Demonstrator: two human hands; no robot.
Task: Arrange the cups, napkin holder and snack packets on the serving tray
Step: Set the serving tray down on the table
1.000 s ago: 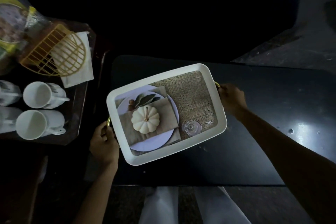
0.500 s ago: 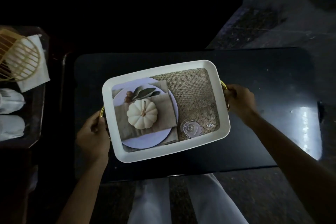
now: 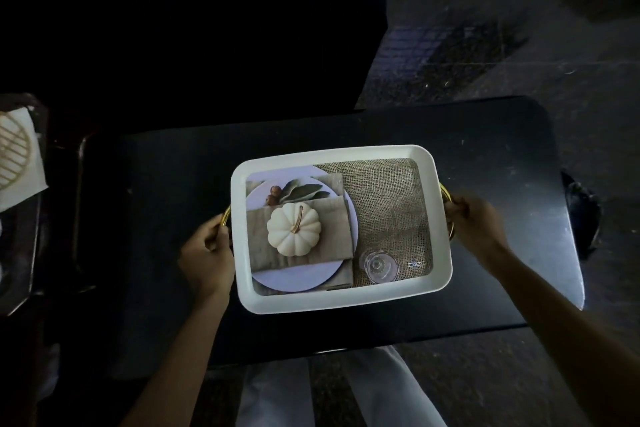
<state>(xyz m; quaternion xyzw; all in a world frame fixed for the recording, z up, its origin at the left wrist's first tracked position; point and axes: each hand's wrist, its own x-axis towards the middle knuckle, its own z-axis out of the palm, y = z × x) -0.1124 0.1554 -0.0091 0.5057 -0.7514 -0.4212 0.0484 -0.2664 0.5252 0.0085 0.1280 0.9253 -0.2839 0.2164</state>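
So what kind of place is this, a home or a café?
Probably a home sitting area, though it is too dim to be sure. A white serving tray is held over a low dark table, a napkin holder waits on a side table, and the floor is speckled stone.

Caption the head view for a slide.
Both hands, left and right, grip the gold handles of a white pumpkin-print serving tray over a dark table.

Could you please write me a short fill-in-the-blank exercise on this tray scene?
1. The serving tray has a rim coloured ____.
2. The left hand and right hand each grip a ____ handle.
3. The tray's base shows a printed picture of a white ____.

Missing words: white; gold; pumpkin
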